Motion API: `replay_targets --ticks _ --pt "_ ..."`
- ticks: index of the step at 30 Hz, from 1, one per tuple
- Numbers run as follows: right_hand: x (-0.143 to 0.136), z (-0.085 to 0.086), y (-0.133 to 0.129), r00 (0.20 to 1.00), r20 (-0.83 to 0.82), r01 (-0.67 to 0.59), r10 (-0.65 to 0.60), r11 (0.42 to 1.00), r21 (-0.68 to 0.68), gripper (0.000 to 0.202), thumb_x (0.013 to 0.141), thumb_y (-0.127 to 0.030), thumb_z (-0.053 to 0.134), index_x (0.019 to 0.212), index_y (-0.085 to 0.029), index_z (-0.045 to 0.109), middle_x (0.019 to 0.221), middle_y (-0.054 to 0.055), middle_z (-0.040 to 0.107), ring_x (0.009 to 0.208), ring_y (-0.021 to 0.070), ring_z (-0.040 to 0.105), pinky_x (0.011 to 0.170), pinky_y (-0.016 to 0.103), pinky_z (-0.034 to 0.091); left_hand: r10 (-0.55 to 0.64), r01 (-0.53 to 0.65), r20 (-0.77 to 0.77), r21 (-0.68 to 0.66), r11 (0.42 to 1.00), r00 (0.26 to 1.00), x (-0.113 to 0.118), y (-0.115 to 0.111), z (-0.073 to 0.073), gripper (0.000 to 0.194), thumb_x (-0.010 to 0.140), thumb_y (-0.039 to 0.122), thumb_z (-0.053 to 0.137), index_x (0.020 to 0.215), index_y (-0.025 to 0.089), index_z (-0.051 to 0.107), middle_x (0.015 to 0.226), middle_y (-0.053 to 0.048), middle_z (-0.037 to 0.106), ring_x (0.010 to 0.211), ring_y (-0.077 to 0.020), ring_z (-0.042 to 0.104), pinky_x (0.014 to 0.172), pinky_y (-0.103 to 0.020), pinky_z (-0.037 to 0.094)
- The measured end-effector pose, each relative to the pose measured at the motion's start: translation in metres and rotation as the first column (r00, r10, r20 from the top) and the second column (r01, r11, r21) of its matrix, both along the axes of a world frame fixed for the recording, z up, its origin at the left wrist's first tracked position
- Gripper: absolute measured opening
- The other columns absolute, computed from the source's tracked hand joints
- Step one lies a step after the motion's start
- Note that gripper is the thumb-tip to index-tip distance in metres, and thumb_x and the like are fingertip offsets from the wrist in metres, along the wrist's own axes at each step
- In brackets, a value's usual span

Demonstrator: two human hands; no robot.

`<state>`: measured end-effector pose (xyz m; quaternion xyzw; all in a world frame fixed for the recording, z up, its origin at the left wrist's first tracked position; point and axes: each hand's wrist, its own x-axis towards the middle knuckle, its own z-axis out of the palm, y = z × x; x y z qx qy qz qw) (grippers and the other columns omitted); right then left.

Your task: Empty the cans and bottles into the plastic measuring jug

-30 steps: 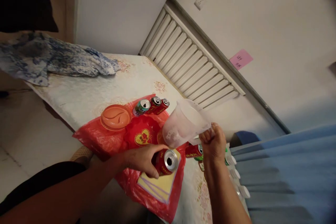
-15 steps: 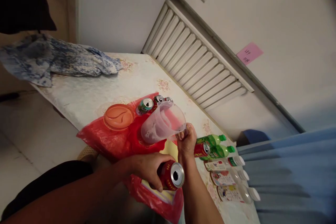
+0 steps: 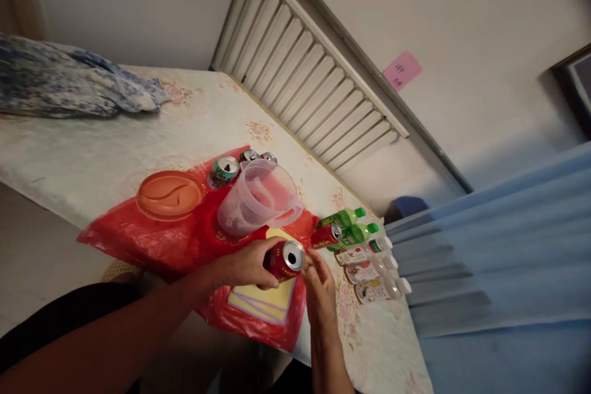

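My left hand (image 3: 252, 263) is wrapped round a red drink can (image 3: 281, 261), its opened silver top facing up and towards me. Close against the can's right side is my right hand (image 3: 321, 286), fingers partly bent and apart; whether they touch the can I cannot tell. Behind the hands a clear plastic pitcher (image 3: 237, 203) stands on a red plastic bag (image 3: 120, 228), its handle free. Under the held can lies a folded yellow cloth (image 3: 263, 303) with purple lines. An orange round lid (image 3: 170, 194) rests left of the pitcher.
Behind the pitcher stand a green can (image 3: 223, 172) and other opened cans (image 3: 250, 154). To the right are another red can (image 3: 325, 235), green bottles (image 3: 344, 218) and several clear labelled bottles (image 3: 369, 291). A blue patterned cloth (image 3: 83, 86) lies far left, and a radiator (image 3: 305, 68) backs the table.
My right hand has let go of the pitcher's handle and come down beside the red can. My left hand still holds the can. The view has shifted to the right.
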<state>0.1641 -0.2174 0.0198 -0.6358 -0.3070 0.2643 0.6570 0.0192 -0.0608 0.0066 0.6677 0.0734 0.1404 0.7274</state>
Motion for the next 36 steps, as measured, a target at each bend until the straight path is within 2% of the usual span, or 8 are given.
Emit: replay_targets --ticks 3,7,14,19,22,25,29,36 --pt "-0.014 -0.007 -0.017 0.997 0.061 -0.036 0.044 0.992 -0.123 0.066 0.068 -0.037 0.082 0.127 -0.021 0.06 0.119 0.01 0.07 0.1 0.0255 0.069 0.088 0.038 0.055 -0.01 0.009 -0.019 -0.015 1.0 1.0 0.009 -0.002 -0.003 0.079 0.057 0.013 0.069 0.132 0.025 0.051 0.107 -0.002 0.068 0.084 -0.0212 0.067 0.066 -0.029 0.054" --pt "-0.027 -0.007 -0.011 0.976 0.217 0.034 0.028 0.96 -0.276 0.073 0.063 -0.027 0.084 0.131 -0.02 0.059 0.11 0.006 0.072 0.089 0.0233 0.069 0.081 0.035 0.057 -0.002 -0.001 0.061 0.049 0.999 0.998 0.02 -0.003 -0.007 0.072 0.058 0.015 0.071 0.127 0.022 0.055 0.116 -0.003 0.068 0.107 -0.0262 0.064 0.089 -0.034 0.054" --pt "-0.028 -0.008 -0.002 0.927 0.371 0.158 -0.055 0.954 -0.254 0.062 0.063 -0.035 0.086 0.12 -0.022 0.064 0.111 0.006 0.073 0.103 0.0285 0.069 0.091 0.038 0.056 -0.076 0.066 0.093 0.108 0.992 0.993 0.036 -0.013 -0.011 0.066 0.064 0.02 0.069 0.128 0.023 0.053 0.13 -0.004 0.064 0.122 -0.0285 0.057 0.109 -0.04 0.044" --pt "-0.019 -0.022 -0.015 0.915 0.368 0.258 -0.163 0.939 -0.226 0.056 0.062 -0.029 0.082 0.114 -0.02 0.065 0.106 0.006 0.075 0.097 0.0277 0.07 0.086 0.038 0.057 -0.126 0.119 0.08 0.083 0.989 0.989 0.053 -0.024 -0.028 0.083 0.068 0.024 0.071 0.144 0.022 0.038 0.15 -0.008 0.049 0.137 -0.0305 0.045 0.117 -0.04 0.035" --pt "-0.004 -0.024 -0.025 0.903 0.327 0.359 -0.279 0.907 -0.219 0.051 0.06 -0.027 0.08 0.108 -0.019 0.065 0.098 0.006 0.076 0.09 0.027 0.071 0.081 0.037 0.058 -0.095 0.089 0.044 0.122 0.989 0.995 0.06 -0.027 -0.042 0.09 0.072 0.034 0.072 0.15 0.02 0.028 0.16 -0.013 0.034 0.147 -0.032 0.031 0.121 -0.044 0.027" --pt "0.022 -0.021 -0.036 0.858 0.337 0.468 -0.388 0.861 -0.2 0.046 0.06 -0.028 0.078 0.102 -0.019 0.064 0.094 0.006 0.075 0.084 0.0255 0.071 0.081 0.037 0.057 -0.08 0.074 0.029 0.156 0.985 0.996 0.061 -0.025 -0.046 0.084 0.076 0.04 0.066 0.149 0.021 0.03 0.16 -0.015 0.034 0.147 -0.0306 0.033 0.12 -0.046 0.028" --pt "0.063 -0.022 -0.045 0.748 0.42 0.613 -0.514 0.777 -0.143 0.044 0.059 -0.03 0.079 0.097 -0.018 0.063 0.093 0.007 0.074 0.081 0.0242 0.069 0.077 0.035 0.055 -0.141 0.138 0.001 0.177 0.974 0.99 0.056 -0.022 -0.039 0.072 0.078 0.04 0.061 0.144 0.023 0.04 0.151 -0.014 0.049 0.141 -0.0291 0.044 0.115 -0.044 0.038" --pt "0.121 -0.042 -0.034 0.648 0.45 0.714 -0.615 0.695 -0.079 0.052 0.055 -0.031 0.077 0.103 -0.014 0.063 0.095 0.01 0.075 0.08 0.0234 0.068 0.074 0.033 0.053 -0.234 0.245 -0.101 0.114 0.963 0.967 0.055 -0.027 -0.021 0.068 0.073 0.041 0.063 0.135 0.019 0.049 0.138 -0.015 0.061 0.127 -0.0316 0.056 0.112 -0.047 0.041"
